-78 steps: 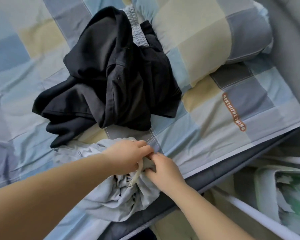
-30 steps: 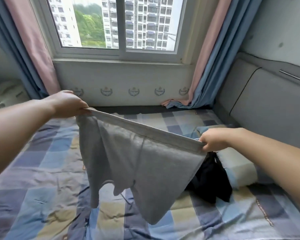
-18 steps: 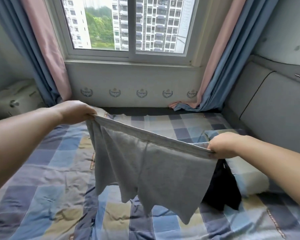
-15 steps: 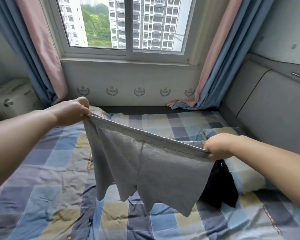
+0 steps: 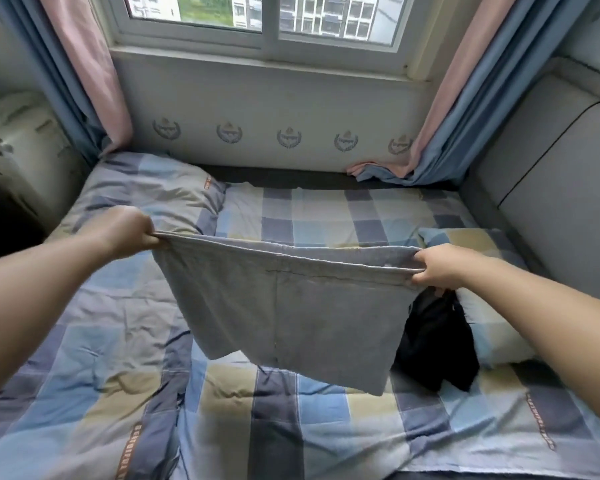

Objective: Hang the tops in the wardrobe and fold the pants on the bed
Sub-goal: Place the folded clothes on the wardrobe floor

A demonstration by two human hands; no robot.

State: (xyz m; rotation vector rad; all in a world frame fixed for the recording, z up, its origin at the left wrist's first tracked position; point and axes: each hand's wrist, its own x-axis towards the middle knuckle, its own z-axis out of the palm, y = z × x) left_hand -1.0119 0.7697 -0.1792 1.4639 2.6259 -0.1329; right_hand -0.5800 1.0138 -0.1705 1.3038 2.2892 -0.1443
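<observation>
Grey shorts (image 5: 291, 306), black clothes (image 5: 437, 348), blue-beige checked bedding (image 5: 118, 375), pink-and-blue curtains (image 5: 84, 64)

A bedroom in a home: a bed (image 5: 125, 393) with a checked quilt in blue, grey and tan fills the space, with matching pillows (image 5: 160, 192) on it. Behind it a window (image 5: 267, 19) looks out on apartment blocks, framed by pink and blue curtains (image 5: 84, 71). A padded grey headboard (image 5: 551, 174) stands at the right.

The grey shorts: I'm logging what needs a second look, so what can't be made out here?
Head view:
- grey shorts: far side, turned away.
- left hand, right hand: fingertips hidden in waistband.
- black clothes: partly behind shorts; type unclear.
- Wardrobe: out of frame.
</observation>
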